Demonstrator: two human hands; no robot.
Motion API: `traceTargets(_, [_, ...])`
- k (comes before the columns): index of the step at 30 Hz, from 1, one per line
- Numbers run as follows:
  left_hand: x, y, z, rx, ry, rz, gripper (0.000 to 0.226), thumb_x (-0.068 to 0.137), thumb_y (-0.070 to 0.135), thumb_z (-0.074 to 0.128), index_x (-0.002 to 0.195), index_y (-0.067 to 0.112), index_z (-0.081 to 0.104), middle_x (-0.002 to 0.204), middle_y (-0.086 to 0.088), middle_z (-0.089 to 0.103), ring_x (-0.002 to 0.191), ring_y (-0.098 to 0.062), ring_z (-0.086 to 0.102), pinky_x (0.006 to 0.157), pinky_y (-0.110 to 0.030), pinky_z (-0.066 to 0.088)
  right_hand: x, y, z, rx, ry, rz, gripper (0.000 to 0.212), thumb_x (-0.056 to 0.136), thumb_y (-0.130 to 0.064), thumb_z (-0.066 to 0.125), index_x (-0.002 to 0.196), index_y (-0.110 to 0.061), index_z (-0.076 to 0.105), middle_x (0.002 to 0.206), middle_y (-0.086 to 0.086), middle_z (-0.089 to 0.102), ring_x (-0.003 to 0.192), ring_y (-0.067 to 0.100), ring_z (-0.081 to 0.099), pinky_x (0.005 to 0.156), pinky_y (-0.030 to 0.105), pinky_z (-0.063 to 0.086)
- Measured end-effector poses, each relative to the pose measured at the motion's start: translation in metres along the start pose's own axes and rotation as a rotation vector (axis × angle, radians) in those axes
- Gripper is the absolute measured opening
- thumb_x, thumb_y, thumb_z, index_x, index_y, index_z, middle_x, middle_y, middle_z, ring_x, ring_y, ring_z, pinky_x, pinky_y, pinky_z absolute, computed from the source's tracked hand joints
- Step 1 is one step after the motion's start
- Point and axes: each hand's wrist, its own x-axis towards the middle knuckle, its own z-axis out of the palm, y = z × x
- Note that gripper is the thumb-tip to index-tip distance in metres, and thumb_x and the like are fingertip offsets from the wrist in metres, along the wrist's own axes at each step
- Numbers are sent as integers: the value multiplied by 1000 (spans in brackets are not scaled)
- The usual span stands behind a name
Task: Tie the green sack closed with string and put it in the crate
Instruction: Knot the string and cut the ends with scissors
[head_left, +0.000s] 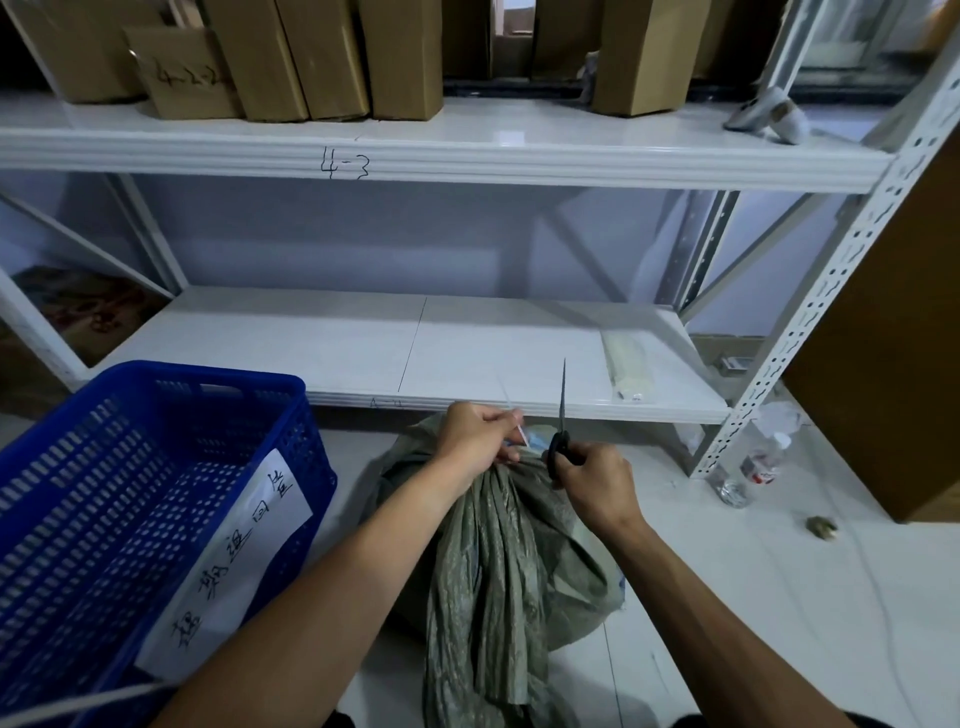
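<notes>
The green woven sack (498, 561) lies on the white floor in front of me, its neck gathered into folds. My left hand (478, 436) pinches a thin white string (521, 434) at the sack's neck. My right hand (597, 480) grips black-handled scissors (561, 415) with the blades pointing up, just right of the string. A blue plastic crate (130, 493) with a white handwritten label stands on the floor to the left of the sack. More white string (78, 704) trails across the lower left corner.
A white metal shelving unit (467, 358) stands right behind the sack, its low shelf holding a pale long packet (626, 364). Cardboard boxes (322, 57) fill the upper shelf. Plastic bottles (763, 462) stand by the shelf post, and a brown cabinet (893, 364) stands at right.
</notes>
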Motion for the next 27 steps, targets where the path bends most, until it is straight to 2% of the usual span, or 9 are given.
traceTargets(2, [3, -1, 0, 110, -66, 16, 21, 98, 23, 62, 95, 6, 74, 84, -6, 78, 51, -15, 67, 68, -32, 57, 3, 1, 0, -22, 18, -6, 22, 92, -29, 61, 96, -15, 78, 80, 8, 76, 81, 27, 69, 64, 31, 45])
traceTargets(4, [1, -1, -1, 320, -138, 55, 24, 100, 28, 58, 95, 11, 74, 88, 0, 79, 55, -14, 70, 64, -23, 55, 5, 2, 0, -71, 41, -36, 24, 92, -32, 60, 101, -17, 76, 85, 10, 76, 84, 30, 68, 64, 29, 40])
traceTargets(7, [0, -5, -5, 477, -161, 98, 18, 99, 31, 59, 89, 23, 72, 85, 4, 78, 61, -18, 74, 61, -22, 53, 8, 2, -3, -160, 47, -112, 24, 92, -34, 60, 103, -20, 75, 91, 11, 76, 92, 35, 66, 65, 31, 38])
traceTargets(12, [0, -2, -3, 251, -174, 149, 18, 93, 45, 63, 89, 30, 72, 81, 3, 76, 57, -14, 68, 59, -28, 54, 4, -11, -1, -292, -23, -253, 22, 92, -29, 61, 106, -16, 72, 99, 14, 75, 97, 38, 65, 73, 36, 43])
traceTargets(15, [4, -2, -2, 249, -110, 172, 17, 95, 34, 65, 90, 22, 74, 77, -3, 74, 49, -11, 62, 54, -27, 53, 4, -19, 1, -264, 47, -253, 23, 89, -32, 67, 101, -13, 74, 92, 13, 75, 90, 37, 66, 68, 34, 40])
traceTargets(17, [7, -3, -3, 179, -60, 134, 11, 96, 24, 64, 90, 19, 72, 86, -12, 75, 49, -14, 63, 49, -24, 51, 7, -21, 3, -223, 105, -246, 28, 87, -34, 70, 102, -11, 70, 94, 9, 76, 92, 35, 67, 72, 36, 48])
traceTargets(19, [8, -2, -4, 124, -41, 97, 8, 97, 20, 63, 93, 17, 69, 91, -12, 73, 51, -17, 63, 47, -22, 49, 13, -20, 6, -187, 111, -228, 29, 86, -34, 70, 104, -11, 67, 97, 6, 76, 94, 33, 68, 78, 41, 52])
traceTargets(23, [12, -6, -9, 282, -45, 56, 11, 98, 25, 60, 99, 19, 69, 90, 0, 72, 60, -15, 67, 61, -27, 53, 33, -16, 12, -199, 89, -196, 26, 87, -33, 69, 106, -15, 67, 101, 5, 76, 96, 31, 68, 80, 40, 53])
traceTargets(27, [14, -26, -23, 651, 130, 22, 13, 90, 32, 67, 91, 19, 69, 96, 2, 71, 91, -16, 67, 80, -29, 54, 64, -2, 18, -236, 90, -183, 26, 89, -31, 68, 108, -12, 66, 105, 8, 74, 95, 32, 68, 79, 40, 53])
